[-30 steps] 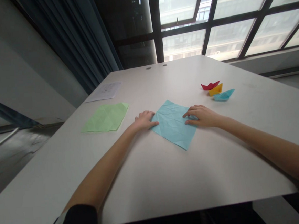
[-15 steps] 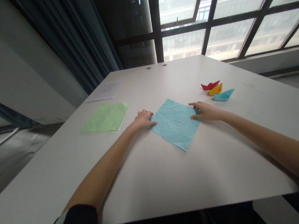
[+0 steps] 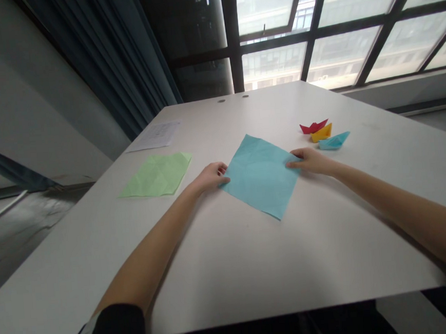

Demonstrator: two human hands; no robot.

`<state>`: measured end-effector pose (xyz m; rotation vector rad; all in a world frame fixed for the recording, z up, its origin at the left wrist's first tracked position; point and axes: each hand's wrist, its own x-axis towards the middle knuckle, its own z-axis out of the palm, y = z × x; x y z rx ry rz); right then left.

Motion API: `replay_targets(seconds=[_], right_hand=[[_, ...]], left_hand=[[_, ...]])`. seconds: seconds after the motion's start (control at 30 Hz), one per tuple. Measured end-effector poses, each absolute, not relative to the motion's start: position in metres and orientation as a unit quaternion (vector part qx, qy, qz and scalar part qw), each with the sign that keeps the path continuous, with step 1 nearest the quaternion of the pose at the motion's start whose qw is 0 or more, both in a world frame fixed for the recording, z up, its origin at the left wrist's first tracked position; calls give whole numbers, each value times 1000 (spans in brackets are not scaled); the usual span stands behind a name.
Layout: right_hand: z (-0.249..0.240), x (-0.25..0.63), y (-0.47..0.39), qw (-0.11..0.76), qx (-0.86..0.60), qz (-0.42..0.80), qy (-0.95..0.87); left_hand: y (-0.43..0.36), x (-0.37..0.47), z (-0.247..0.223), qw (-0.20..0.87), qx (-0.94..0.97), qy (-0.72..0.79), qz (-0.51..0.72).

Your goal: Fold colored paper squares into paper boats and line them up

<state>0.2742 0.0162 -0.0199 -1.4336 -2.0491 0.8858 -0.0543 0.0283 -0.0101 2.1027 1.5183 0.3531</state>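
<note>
A creased light blue square of paper [image 3: 263, 175] is turned like a diamond between my hands, over the white table. Its left corner is pinched between the thumb and fingers of my left hand [image 3: 212, 177]. My right hand [image 3: 310, 161] grips the right corner, thumb on top and fingers partly hidden at the edge. The paper looks slightly raised from the tabletop.
Green paper [image 3: 157, 176] lies left on the white table [image 3: 231, 269], with a printed sheet [image 3: 154, 136] behind it. At the right stand red [image 3: 314, 127], yellow [image 3: 322, 133] and blue [image 3: 334, 141] folded paper boats. Windows and a curtain are beyond.
Both hands have closed on the corners of the blue paper. The sheet has risen a little, its far corner shifting away from me and its creases now fainter.
</note>
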Motion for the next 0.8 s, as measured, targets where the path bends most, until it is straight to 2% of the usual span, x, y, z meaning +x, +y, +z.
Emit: replay_targets(seconds=[0.13,0.3,0.63,0.8], right_hand=[[-24,278,18,245,-527,342,-738],[-26,281,20,240,-520,354,-740],[-32,290,27,210,-490,183,-826],[-28,291,29,160,-434,111,-880]], left_hand=[[30,-59,-10,319,769,528,170],[34,-64,-10,314,780,510,182],[34,-68,-16,200,848,460,169],[32,-67,-14,167,873,438,132]])
